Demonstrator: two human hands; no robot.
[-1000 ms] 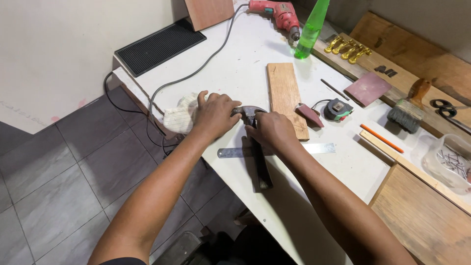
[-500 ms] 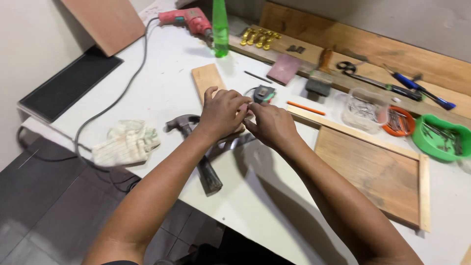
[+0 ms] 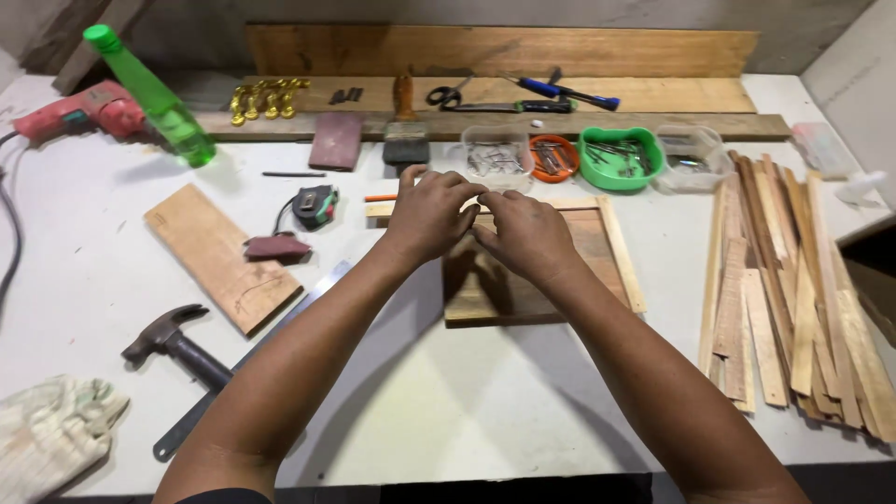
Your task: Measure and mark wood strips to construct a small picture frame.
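Head view: both hands meet above the shallow brown wooden tray with pale strip edging (image 3: 616,245) lying on the white counter (image 3: 439,392), the left hand (image 3: 431,211) and right hand (image 3: 528,233) with fingers curled and tips pinched together; whether they hold something small I cannot tell. If a tiny piece is pinched there, it could slip and be lost, since the clear tub of nails (image 3: 497,157) and green tub (image 3: 620,159) sit near.

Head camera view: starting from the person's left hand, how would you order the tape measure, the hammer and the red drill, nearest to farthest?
1. Tape measure, just left of the left hand.
2. Hammer, lower left, near the table edge.
3. Red drill, far left at the back.
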